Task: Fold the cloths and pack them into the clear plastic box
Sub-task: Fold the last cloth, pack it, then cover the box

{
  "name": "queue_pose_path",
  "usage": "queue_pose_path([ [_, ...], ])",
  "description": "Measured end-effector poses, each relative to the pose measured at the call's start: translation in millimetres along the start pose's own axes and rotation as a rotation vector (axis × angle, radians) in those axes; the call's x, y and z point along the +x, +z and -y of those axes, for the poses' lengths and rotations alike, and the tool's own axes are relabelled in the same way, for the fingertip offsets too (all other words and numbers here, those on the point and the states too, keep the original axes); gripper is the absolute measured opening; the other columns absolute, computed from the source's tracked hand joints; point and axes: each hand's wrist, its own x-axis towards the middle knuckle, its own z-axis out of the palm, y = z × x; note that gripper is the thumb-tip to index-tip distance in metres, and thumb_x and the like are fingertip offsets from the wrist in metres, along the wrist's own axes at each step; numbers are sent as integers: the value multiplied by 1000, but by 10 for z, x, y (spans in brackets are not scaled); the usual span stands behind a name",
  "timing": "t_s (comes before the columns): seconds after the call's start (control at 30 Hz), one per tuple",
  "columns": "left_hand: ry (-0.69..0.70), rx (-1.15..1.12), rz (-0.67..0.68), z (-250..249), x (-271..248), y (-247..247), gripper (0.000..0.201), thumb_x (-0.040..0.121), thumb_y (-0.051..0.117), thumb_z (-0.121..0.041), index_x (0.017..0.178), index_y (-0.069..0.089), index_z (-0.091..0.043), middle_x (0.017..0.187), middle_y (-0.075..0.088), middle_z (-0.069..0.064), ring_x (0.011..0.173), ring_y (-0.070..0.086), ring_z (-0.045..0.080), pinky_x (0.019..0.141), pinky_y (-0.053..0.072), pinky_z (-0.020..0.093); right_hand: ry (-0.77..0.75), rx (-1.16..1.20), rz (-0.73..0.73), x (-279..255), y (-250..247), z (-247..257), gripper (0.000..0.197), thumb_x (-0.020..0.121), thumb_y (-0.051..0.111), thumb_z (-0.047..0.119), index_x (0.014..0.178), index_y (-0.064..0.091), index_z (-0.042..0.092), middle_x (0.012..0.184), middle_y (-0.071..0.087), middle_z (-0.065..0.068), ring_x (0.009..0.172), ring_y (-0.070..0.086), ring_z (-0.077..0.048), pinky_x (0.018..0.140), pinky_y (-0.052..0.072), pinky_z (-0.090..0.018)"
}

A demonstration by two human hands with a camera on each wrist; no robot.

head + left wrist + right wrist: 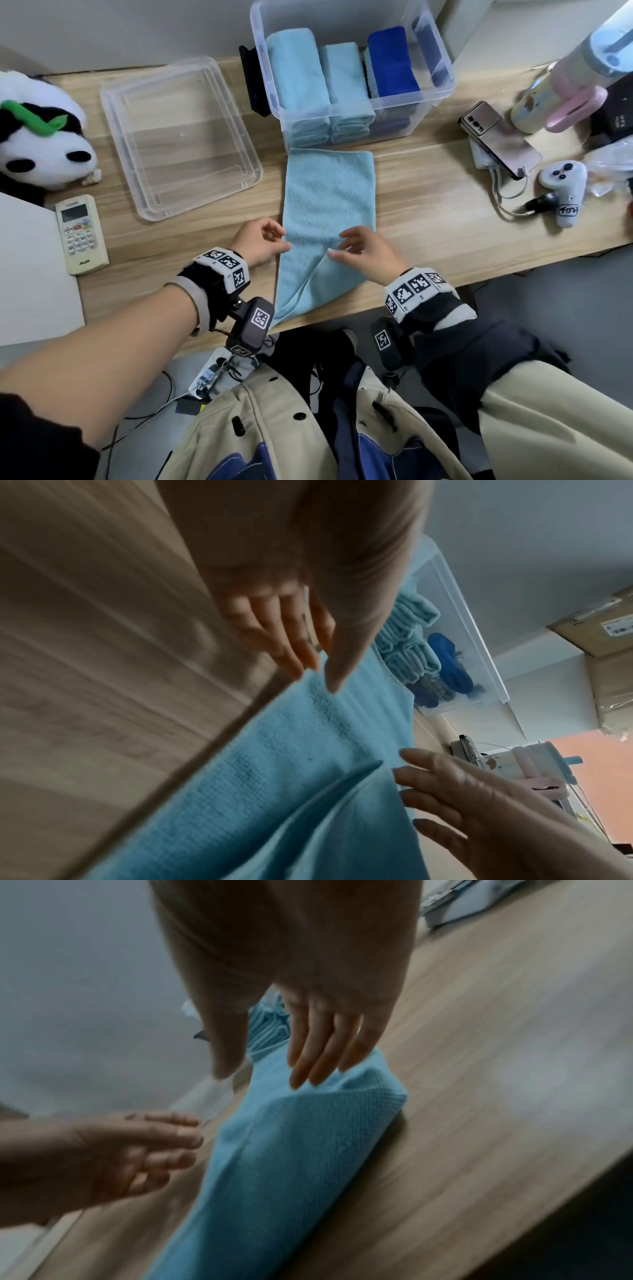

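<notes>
A light blue cloth [329,198] lies folded into a long strip on the wooden table [428,219], running from the clear plastic box [442,48] to the table's front edge. Its near end has a loose diagonal flap [308,284]. My left hand [281,240] hovers at the strip's left edge, fingers relaxed, thumb tip touching the cloth [274,777]. My right hand [342,245] is over the strip's right part with straight fingers [308,1053] just above the cloth [291,1150], holding nothing. The box holds folded light blue cloths [294,75] and a dark blue cloth [392,61].
The box's clear lid [178,137] lies to the left of the cloth. A panda plush [37,137] and a white remote [80,233] are at the far left. At the right are a phone [496,140], a white controller [565,192] with cables, and bottles [565,68].
</notes>
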Motion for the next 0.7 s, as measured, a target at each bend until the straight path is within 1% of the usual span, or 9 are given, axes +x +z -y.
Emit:
queue_pose_path([
  [0.07,26,-73,123,19,-83,-35,23,77,69,3,74,56,-16,71,60,4,49,59,-7,54,45,4,-22,-180,141,0,44,-18,49,72,79,27,115,59,9,97,60,-1,84,54,-10,76,44,-20],
  [0.13,24,-132,228,47,-151,-50,16,80,68,0,79,60,-15,81,65,7,58,64,-5,60,51,8,-20,-329,228,-10,28,-15,39,74,77,25,106,65,6,85,59,-3,77,53,-14,63,42,-19],
  [0.2,11,-146,324,82,-207,-29,9,83,65,-6,84,62,-15,86,67,6,65,67,-1,65,54,13,-21,-331,348,-28,-20,-29,32,76,75,24,94,67,-2,69,52,-9,63,48,-19,54,35,-25],
  [0.27,-33,-101,425,109,-259,7,3,86,62,-20,88,63,-17,89,69,-1,71,68,1,71,54,16,2,-208,399,-72,-88,-44,16,78,73,17,84,66,4,66,50,-6,63,45,-17,57,34,-25],
  [0.3,-54,-72,467,116,-283,20,14,86,60,-31,91,64,-19,92,69,-4,75,68,2,76,52,18,9,-132,391,-105,-125,-48,7,80,71,14,80,64,13,68,52,0,65,46,-11,60,35,-21],
  [0.37,-92,-14,476,117,-326,27,40,82,53,-51,99,66,-17,99,67,-5,85,64,3,83,48,18,50,30,347,-148,-188,-115,16,84,67,12,76,58,23,73,53,6,73,48,-7,67,35,-16],
  [0.43,-126,-4,401,115,-341,20,44,90,45,-47,108,65,-12,105,62,-8,95,58,3,84,43,14,117,210,299,-183,-229,-210,18,84,65,12,75,58,25,79,56,5,82,51,-11,75,35,-21],
  [0.57,-98,-86,437,179,-355,-9,17,88,60,-24,102,65,-15,92,66,-12,79,60,-5,72,46,3,157,359,186,-214,-264,-363,8,83,66,13,84,61,21,95,61,-7,98,54,-23,93,39,-39],
  [0.7,-22,-6,360,238,-310,-19,16,83,66,-9,97,63,-2,90,66,-4,76,60,-5,76,44,7,160,358,52,-228,-252,-415,8,84,66,23,86,59,23,94,61,-2,94,56,-18,87,42,-33],
])
